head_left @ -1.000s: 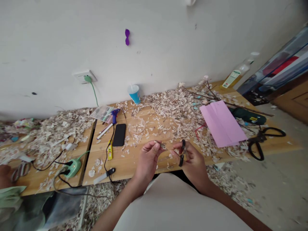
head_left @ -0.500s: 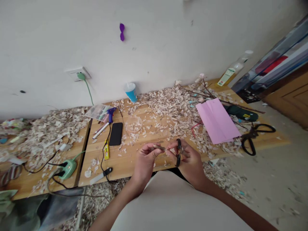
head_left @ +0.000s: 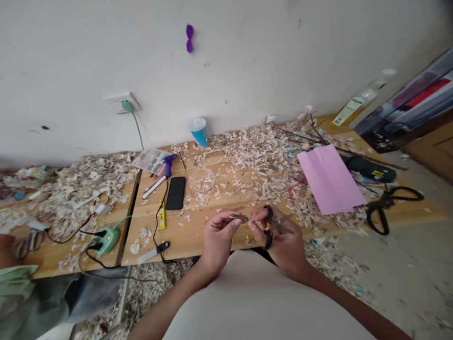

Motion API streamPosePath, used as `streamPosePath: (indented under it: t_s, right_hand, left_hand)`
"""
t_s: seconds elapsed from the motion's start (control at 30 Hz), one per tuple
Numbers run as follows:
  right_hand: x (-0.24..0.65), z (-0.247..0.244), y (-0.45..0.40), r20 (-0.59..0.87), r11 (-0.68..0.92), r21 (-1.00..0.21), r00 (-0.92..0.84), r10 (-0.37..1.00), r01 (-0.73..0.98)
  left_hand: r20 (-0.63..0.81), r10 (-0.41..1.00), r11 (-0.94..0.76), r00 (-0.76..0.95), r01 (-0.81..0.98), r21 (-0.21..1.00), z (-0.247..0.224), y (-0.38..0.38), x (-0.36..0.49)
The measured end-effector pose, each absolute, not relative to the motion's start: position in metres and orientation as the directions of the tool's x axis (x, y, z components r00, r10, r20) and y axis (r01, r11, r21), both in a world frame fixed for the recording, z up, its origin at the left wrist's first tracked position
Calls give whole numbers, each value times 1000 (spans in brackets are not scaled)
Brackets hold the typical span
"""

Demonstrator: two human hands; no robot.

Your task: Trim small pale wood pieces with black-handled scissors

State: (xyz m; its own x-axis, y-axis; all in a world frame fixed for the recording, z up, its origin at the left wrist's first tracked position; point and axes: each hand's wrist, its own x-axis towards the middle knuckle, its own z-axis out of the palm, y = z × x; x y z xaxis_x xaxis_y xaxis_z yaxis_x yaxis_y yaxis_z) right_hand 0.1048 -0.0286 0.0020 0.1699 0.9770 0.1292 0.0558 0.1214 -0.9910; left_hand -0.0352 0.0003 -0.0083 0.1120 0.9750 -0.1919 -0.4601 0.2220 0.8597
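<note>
The left hand (head_left: 217, 243) is pinching a small brown piece (head_left: 240, 217) above the bench (head_left: 144, 218), near its front edge. The right hand (head_left: 288, 248) is gripping the scissors (head_left: 281, 225), fingertips bunching at the piece's end. Its splayed blades are pointing backward, risking a nick if the wrist twists; a slip risks losing the piece among scraps (head_left: 247, 146). Scraps are lying thinner ahead, giving more room than rightward.

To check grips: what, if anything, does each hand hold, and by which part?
Left hand: small, thin brownish piece, pinched by fingertips, part unclear. Right hand: metal scissors with black loop handles, held by the loops; fingertip hold unclear.
</note>
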Motion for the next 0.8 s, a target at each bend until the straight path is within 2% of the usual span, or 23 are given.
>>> streamPosePath:
  t_s: [0.17,0.23,0.33,0.5,0.67,0.8]
  right_hand:
    - [107,3,-29,198,177,-979,234,952,105]
    - [113,5,-30,217,168,-961,224,950,220]
    - [124,6,-34,213,136,-895,139,967,425]
    - [139,1,-43,186,95,-832,114,976,547]
    - [148,4,-42,257,146,-539,-4,966,830]
    - [148,17,-42,393,229,-342,-83,916,911]
  left_hand:
    - [-246,969,194,2,-618,762,-1,10,-37]
    - [-256,966,167,-40,-659,734,3,14,-42]
    - [-259,966,189,-13,-649,737,7,14,-50]
    - [-313,950,232,-2,-664,711,12,7,-56]
    - [-322,944,279,71,-694,664,15,2,-57]
    - [-314,941,314,124,-666,676,18,-2,-58]
